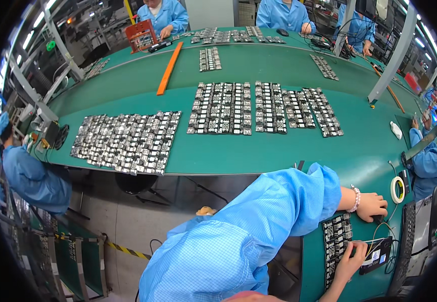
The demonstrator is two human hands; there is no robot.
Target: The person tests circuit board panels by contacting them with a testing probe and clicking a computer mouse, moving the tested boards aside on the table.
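My left hand [371, 207], a beaded bracelet at its wrist, lies over a black computer mouse [378, 219] at the right of the green bench; the hand hides most of the mouse. Nearer me, my right hand [352, 260] pinches a thin pale cable [372, 240] at the edge of a panel of small circuit boards [335, 232]. That panel lies flat, with dark and silvery parts in rows, and my right hand partly covers it. Just right of my right hand sits a black box [377, 256] with labels and cables.
Past the mouse lie a tape roll [397, 190] and a black keyboard [406, 241]. More board panels [127, 141] cover the bench at left, with others [221, 108] in the middle. An orange strip [170, 68] lies farther back. Several co-workers in blue [32, 176] surround the bench.
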